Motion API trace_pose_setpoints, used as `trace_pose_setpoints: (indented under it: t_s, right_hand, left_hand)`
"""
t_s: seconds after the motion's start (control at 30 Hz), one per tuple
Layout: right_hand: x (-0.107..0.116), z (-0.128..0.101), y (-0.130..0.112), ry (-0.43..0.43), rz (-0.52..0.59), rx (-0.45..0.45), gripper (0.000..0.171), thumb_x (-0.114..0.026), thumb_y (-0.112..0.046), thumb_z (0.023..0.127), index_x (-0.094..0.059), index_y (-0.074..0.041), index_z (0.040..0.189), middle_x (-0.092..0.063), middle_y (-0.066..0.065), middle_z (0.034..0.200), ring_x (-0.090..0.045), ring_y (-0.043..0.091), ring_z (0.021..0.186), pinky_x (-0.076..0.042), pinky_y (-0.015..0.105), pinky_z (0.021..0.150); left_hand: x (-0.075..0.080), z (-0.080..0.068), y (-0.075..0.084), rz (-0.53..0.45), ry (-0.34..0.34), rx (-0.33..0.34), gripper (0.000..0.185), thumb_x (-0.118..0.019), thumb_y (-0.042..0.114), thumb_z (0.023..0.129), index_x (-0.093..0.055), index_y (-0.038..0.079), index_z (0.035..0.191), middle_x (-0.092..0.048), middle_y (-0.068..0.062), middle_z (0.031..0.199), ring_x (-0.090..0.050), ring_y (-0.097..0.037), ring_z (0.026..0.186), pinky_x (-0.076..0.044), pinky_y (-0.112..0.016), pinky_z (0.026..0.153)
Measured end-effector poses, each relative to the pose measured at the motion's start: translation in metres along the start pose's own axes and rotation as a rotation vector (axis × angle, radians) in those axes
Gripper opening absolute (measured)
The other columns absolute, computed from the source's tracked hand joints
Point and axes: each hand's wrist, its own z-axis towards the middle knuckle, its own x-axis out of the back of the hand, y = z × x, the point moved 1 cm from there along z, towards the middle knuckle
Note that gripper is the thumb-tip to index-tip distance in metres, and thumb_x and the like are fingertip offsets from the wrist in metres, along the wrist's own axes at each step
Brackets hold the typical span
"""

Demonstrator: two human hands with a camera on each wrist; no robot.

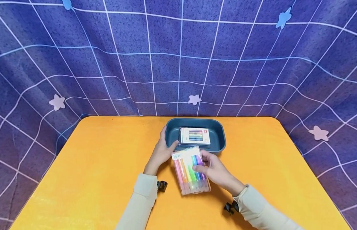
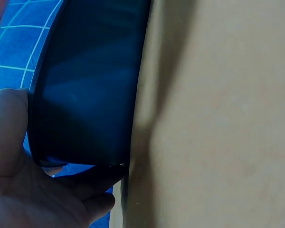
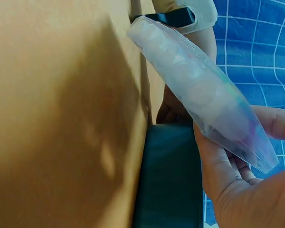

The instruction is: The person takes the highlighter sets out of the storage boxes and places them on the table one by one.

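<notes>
A dark teal plastic bin lies lengthwise near the table's far edge. My left hand grips its left end, the thumb over the rim and the fingers round the outside wall; the left wrist view shows this hand close on the bin's end. In front of the bin, my right hand holds a clear case of rainbow-coloured markers by its right side, thumb on the front face. The right wrist view shows the translucent case tilted, its bottom end towards the camera.
Inside the bin lies a flat white box with a coloured-stripe picture, on top of something dark. The yellow tabletop spreads out on both sides. A purple-blue grid curtain hangs behind the table and along its sides.
</notes>
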Motion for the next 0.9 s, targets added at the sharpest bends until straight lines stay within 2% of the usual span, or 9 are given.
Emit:
trace_pose_setpoints:
  t_s: [0.2,0.37,0.57,0.7,0.9]
  right_hand:
    - [-0.006,-0.001,0.003,-0.023,0.051,-0.011,0.040,-0.067,-0.008,0.093,-0.053,0.002,0.129,-0.066,0.020,0.114,-0.062,0.015,0.087,-0.055,0.024,0.077]
    - [-0.010,-0.001,0.009,0.006,0.104,-0.071,0.047,-0.064,-0.007,0.093,-0.047,-0.003,0.137,-0.064,0.020,0.122,-0.064,0.017,0.096,-0.056,0.027,0.082]
    - [-0.014,-0.004,0.018,0.033,0.171,-0.143,0.048,-0.061,-0.006,0.094,-0.041,-0.005,0.138,-0.062,0.021,0.126,-0.068,0.019,0.096,-0.059,0.032,0.084]
    - [-0.017,-0.004,0.018,0.016,0.200,-0.155,0.051,-0.060,-0.008,0.095,-0.037,-0.005,0.141,-0.061,0.023,0.128,-0.070,0.020,0.096,-0.062,0.038,0.083]
    - [-0.020,-0.001,0.019,-0.005,0.223,-0.154,0.050,-0.058,-0.007,0.096,-0.036,-0.005,0.141,-0.061,0.024,0.128,-0.071,0.020,0.096,-0.062,0.037,0.081]
  left_hand:
    - [0.000,0.000,0.000,0.011,0.000,0.003,0.090,-0.063,0.038,0.098,-0.002,0.024,0.163,-0.026,-0.017,0.167,-0.033,-0.043,0.150,-0.029,-0.062,0.121]
    - [-0.001,0.000,0.000,0.015,0.005,-0.001,0.090,-0.063,0.038,0.098,-0.003,0.023,0.163,-0.025,-0.016,0.167,-0.033,-0.043,0.150,-0.029,-0.062,0.121]
    - [-0.004,0.000,-0.002,-0.002,0.002,0.001,0.090,-0.064,0.037,0.098,-0.003,0.025,0.163,-0.026,-0.018,0.166,-0.033,-0.043,0.150,-0.029,-0.062,0.121]
    - [-0.004,0.000,-0.003,0.001,0.006,0.003,0.090,-0.064,0.037,0.098,-0.003,0.026,0.163,-0.027,-0.018,0.166,-0.035,-0.044,0.149,-0.030,-0.063,0.120]
    - [-0.002,0.000,-0.002,0.002,0.009,0.002,0.090,-0.063,0.039,0.098,-0.002,0.028,0.163,-0.025,-0.017,0.167,-0.033,-0.043,0.150,-0.029,-0.062,0.121]
